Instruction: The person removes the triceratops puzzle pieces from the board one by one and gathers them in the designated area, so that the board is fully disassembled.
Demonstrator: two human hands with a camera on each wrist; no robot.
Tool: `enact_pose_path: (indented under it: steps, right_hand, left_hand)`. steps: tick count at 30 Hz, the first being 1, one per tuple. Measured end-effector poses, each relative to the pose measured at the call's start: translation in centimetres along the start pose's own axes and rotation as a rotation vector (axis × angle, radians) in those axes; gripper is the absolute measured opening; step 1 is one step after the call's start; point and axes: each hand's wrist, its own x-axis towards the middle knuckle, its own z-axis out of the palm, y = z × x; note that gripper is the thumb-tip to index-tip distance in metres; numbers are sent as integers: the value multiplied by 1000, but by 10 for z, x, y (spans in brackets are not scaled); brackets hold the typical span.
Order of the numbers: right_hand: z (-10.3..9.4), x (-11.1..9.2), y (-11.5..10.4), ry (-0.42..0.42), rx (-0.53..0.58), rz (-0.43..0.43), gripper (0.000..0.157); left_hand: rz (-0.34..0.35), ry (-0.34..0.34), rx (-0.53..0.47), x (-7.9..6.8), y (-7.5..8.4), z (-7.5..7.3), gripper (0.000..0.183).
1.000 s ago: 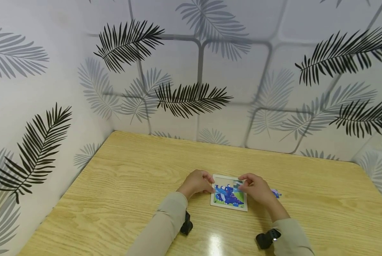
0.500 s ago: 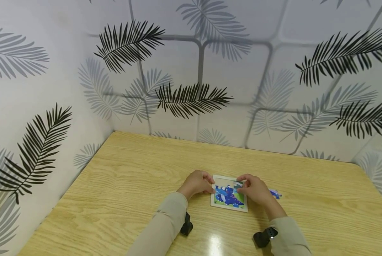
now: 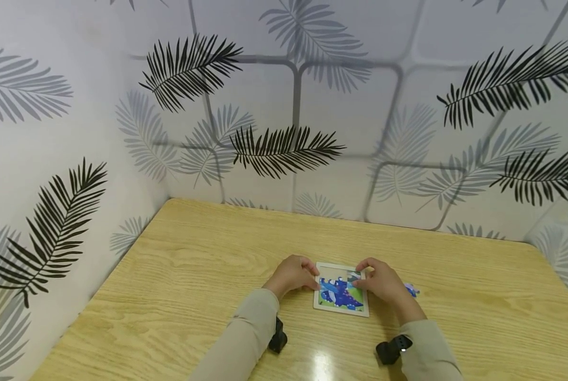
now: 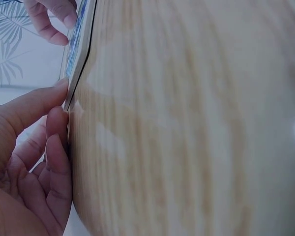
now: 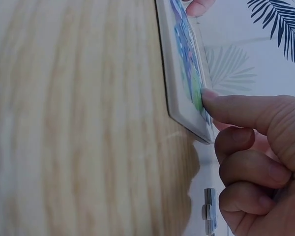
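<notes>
A small square jigsaw puzzle (image 3: 339,294) of a blue dinosaur lies in a pale wooden frame (image 3: 340,310) on the table. Bare backing shows along its upper left part. My left hand (image 3: 293,273) holds the frame's left edge, thumb on the rim and fingers low beside it in the left wrist view. At the upper right corner, my right hand (image 3: 385,284) has its thumb and forefinger on a puzzle piece (image 3: 354,277) with a grey-green picture. In the right wrist view, the right thumb (image 5: 236,109) touches the picture's surface while the other fingers curl under.
Loose purple-blue puzzle pieces (image 3: 411,289) lie just right of my right hand, partly hidden by it; their edges (image 5: 210,211) show in the right wrist view. The wooden table (image 3: 208,254) meets a leaf-patterned wall (image 3: 265,106) at the back and left.
My right hand shifts slightly left and then slightly back at the upper right corner, its thumb and forefinger moving a little on the piece. The left hand stays at the frame's left edge.
</notes>
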Motion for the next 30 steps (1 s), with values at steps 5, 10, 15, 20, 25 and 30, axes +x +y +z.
enact_pose_path:
  steps: [5,10,15,20,25,30]
  right_hand:
    - [0,0,0,-8,6,2,28]
    - [-4,-1,-2,-4,-33,-5,24]
    - [-6,0,-2,-34,-64,-23,27]
    - [-8,1,-3,-80,-40,-35,29]
    - [-5,1,-6,-98,-25,-20,26]
    - [-5,1,-11,-80,-39,-11,27]
  left_hand:
    - [-10,4,-14,0,0,1,21]
    - [-16,7,-27,1,0,2,22]
    - [-13,2,-22,2,-1,2,22]
    - [-16,3,-29,2,0,3,22]
    - [-18,0,-38,-1,-2,4,21]
    - [-12,-1,-31,0,0,2,21]
